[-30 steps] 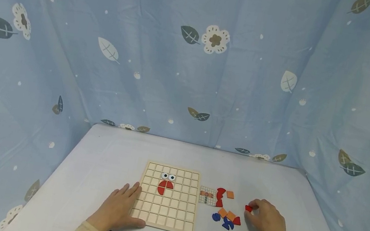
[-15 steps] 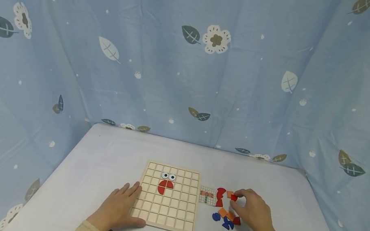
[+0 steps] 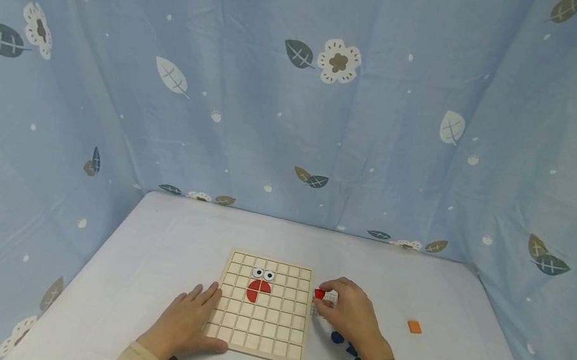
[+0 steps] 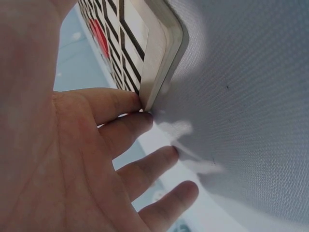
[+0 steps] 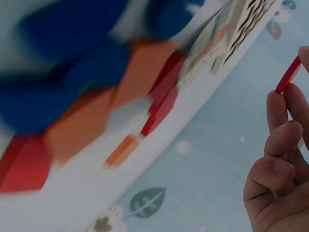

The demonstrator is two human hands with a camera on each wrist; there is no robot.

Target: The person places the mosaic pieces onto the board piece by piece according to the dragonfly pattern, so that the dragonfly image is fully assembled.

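In the head view a wooden grid board (image 3: 269, 324) lies on the table. Two eye pieces (image 3: 269, 276) and several red quarter-circle pieces (image 3: 254, 286) sit in its upper squares. My left hand (image 3: 187, 322) rests at the board's lower left corner, fingers spread and mostly straight. Up close, the left wrist view has two fingertips touching the board's edge (image 4: 166, 43). Between thumb and fingers, my right hand (image 3: 354, 317) pinches a small red piece (image 3: 319, 293). It hovers over the printed pattern card (image 3: 332, 297), just right of the board, partly covering it.
Blue pieces (image 3: 337, 337) show beneath my right forearm, which hides others. An orange square (image 3: 414, 326) lies farther right. The right wrist view shows blurred blue, orange (image 5: 79, 128) and red (image 5: 26, 164) pieces. A patterned blue curtain (image 3: 321, 128) hangs behind the table.
My right hand has moved left with the red piece, from the right of the loose pieces to the card beside the board. The right orange square is now uncovered. My left hand stays put.
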